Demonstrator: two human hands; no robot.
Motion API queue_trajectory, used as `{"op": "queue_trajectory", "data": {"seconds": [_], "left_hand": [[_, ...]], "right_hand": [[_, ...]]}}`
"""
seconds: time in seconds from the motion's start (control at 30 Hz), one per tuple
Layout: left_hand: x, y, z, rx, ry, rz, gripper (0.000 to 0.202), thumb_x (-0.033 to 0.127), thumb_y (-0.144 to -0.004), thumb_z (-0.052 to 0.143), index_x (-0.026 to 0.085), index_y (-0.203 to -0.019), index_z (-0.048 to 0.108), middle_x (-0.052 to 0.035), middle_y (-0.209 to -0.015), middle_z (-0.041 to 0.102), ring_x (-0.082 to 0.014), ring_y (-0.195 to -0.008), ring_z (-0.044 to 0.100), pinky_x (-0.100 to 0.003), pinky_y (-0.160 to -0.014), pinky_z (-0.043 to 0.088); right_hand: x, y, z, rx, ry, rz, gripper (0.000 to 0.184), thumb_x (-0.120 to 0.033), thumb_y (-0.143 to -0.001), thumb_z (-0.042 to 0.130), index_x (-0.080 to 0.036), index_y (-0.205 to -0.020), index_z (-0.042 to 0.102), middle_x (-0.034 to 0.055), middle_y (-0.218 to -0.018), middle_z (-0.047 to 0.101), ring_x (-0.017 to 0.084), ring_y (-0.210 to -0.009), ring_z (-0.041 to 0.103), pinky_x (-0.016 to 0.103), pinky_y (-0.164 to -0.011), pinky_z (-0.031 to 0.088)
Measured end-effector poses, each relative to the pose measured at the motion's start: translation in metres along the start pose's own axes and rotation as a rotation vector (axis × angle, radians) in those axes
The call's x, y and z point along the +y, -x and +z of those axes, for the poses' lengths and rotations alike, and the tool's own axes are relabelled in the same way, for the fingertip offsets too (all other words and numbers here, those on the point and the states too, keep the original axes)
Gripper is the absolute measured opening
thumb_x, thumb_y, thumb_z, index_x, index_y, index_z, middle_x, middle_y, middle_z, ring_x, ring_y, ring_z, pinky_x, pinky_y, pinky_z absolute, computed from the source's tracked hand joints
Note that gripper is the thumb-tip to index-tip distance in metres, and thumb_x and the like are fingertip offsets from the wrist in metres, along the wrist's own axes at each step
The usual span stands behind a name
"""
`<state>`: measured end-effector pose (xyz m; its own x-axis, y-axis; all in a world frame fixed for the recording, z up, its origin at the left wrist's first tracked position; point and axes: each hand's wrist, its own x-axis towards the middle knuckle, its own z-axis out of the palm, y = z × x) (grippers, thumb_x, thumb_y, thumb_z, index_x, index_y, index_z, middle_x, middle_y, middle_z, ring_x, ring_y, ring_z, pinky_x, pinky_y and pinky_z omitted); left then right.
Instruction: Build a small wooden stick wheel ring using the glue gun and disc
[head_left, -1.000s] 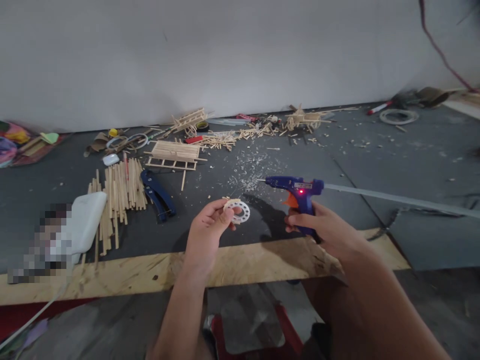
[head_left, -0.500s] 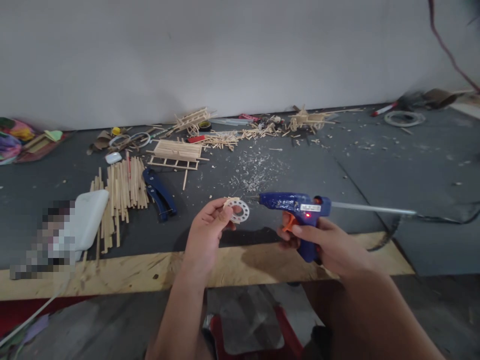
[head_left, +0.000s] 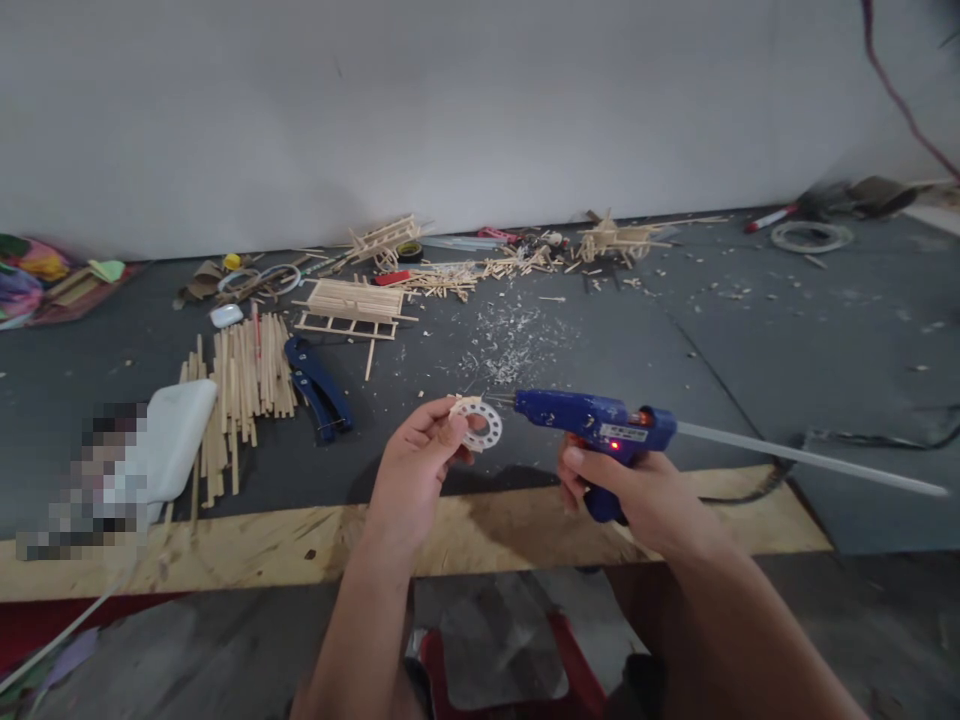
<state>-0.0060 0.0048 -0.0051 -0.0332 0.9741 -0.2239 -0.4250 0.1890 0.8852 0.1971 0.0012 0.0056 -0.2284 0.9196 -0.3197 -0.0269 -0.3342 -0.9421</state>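
Observation:
Between thumb and fingers, my left hand (head_left: 421,450) pinches a small white ring with holes around it (head_left: 487,437). Bits of pale wood show at the ring's upper and lower edges. My right hand (head_left: 626,475) is wrapped round the handle of a blue hot glue gun (head_left: 574,408), whose red light is lit. The gun's nozzle points left at the ring's upper edge, close to it; whether they touch I cannot tell. A long clear glue stick (head_left: 810,460) juts from the back of the gun.
Left of my hands lie a pile of wooden sticks (head_left: 247,375), a blue cutter (head_left: 319,385) and a white device (head_left: 180,440). Behind are a stick frame (head_left: 352,305), small wooden cart-like models (head_left: 615,238) and stick scraps. The gun's black cord (head_left: 757,490) runs right.
The glue gun has turned in my right hand: its rear end swung toward me, with the glue stick now slanting down to the right. My left hand and the ring have barely moved.

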Motion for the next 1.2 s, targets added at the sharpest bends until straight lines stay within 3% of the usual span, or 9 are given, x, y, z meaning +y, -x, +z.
{"op": "queue_trajectory", "data": {"seconds": [0.4, 1.2], "left_hand": [[0.003, 0.0, 0.002, 0.011, 0.03, -0.007, 0.021, 0.031, -0.073, 0.073, 0.019, -0.089, 0.07, -0.0012, -0.077, 0.07, -0.0091, -0.062, 0.057, -0.02, -0.055, 0.045], [-0.001, -0.001, 0.001, -0.004, 0.043, 0.006, 0.017, 0.03, -0.076, 0.072, 0.02, -0.089, 0.071, 0.0, -0.078, 0.07, -0.0065, -0.061, 0.056, -0.018, -0.055, 0.046]], "right_hand": [[0.011, -0.002, -0.003, 0.058, 0.064, 0.029, 0.022, -0.037, -0.075, 0.068, -0.019, -0.07, 0.058, -0.0039, -0.058, 0.054, 0.015, -0.051, 0.06, 0.028, -0.055, 0.041], [0.013, -0.002, -0.007, 0.041, 0.149, 0.058, 0.021, -0.039, -0.077, 0.064, -0.02, -0.072, 0.06, -0.0017, -0.056, 0.058, 0.017, -0.057, 0.06, 0.029, -0.057, 0.04]]}}
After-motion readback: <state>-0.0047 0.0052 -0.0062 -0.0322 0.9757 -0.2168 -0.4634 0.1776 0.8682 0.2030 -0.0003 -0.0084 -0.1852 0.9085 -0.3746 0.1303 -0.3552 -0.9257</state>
